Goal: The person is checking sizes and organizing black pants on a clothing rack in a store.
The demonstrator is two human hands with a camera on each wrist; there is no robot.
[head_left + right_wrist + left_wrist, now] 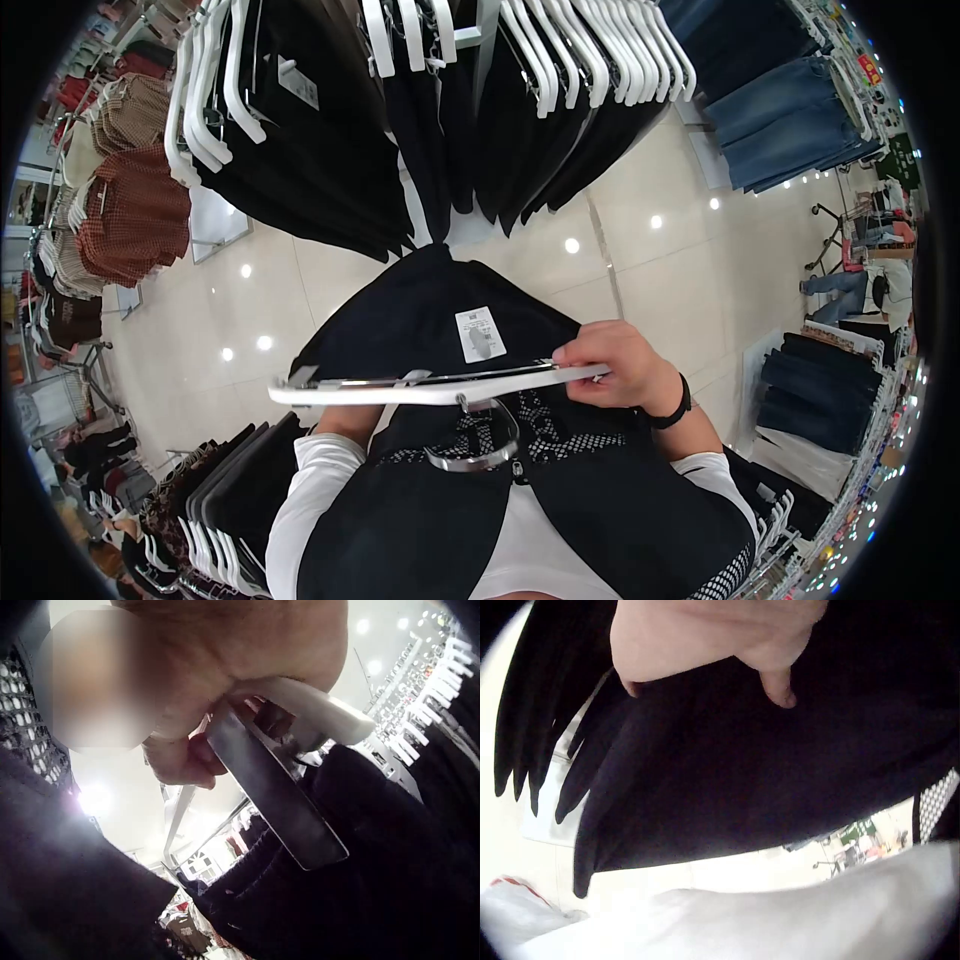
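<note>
A white clip hanger (440, 393) lies crosswise in front of the person's body, its metal hook toward the chest. A dark garment (400, 310) hangs from its clips and spreads away from the body, with a white printed tag (481, 334) on it. The right hand (620, 368) grips the hanger's right end. Close up in the right wrist view, fingers of the right hand (247, 660) curl around the white hanger end beside a flat metal clip (277, 787). Under the garment in the head view, the left hand is hidden. In the left wrist view the left hand (712, 637) lies against dark cloth, thumb pointing down, other fingers mostly hidden.
Racks of dark garments on white hangers (600, 50) stand ahead, close to the held garment. Jeans (790, 120) hang at the far right, checked shirts (135, 215) at the left. More dark clothes (245, 470) hang behind at left. Shiny tiled floor (660, 260) lies between.
</note>
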